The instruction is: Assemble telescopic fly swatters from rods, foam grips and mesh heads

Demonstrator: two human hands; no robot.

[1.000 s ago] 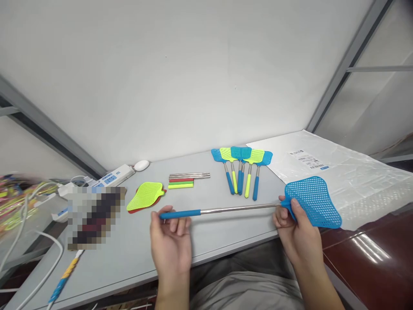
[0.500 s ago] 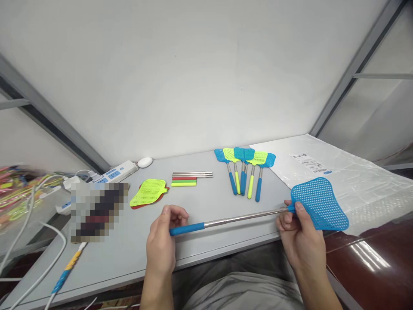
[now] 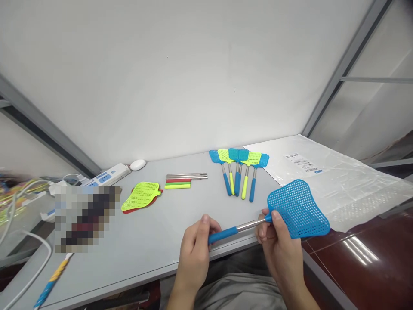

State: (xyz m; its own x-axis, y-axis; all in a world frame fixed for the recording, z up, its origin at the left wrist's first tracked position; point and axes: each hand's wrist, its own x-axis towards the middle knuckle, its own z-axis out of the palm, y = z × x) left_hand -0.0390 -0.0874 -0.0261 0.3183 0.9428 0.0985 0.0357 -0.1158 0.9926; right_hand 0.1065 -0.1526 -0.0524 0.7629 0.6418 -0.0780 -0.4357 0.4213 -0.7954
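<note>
I hold a blue fly swatter [image 3: 297, 209] over the near edge of the grey table [image 3: 135, 241]. My left hand [image 3: 196, 247] grips its blue foam handle [image 3: 222, 235]. My right hand [image 3: 277, 241] pinches the neck where the metal rod [image 3: 248, 224] meets the blue mesh head. The rod is short between my two hands.
A fan of several finished blue and yellow swatters [image 3: 238, 174] lies at the back. Loose rods and coloured grips [image 3: 182, 181] and a yellow mesh head on a red one [image 3: 141, 196] lie left of them. A plastic sheet [image 3: 325, 181] covers the right side; a power strip [image 3: 103, 176] and cables sit left.
The telescopic rod has collapsed: my left hand moved right along with the handle, closing toward my right hand, and the swatter is now much shorter.
</note>
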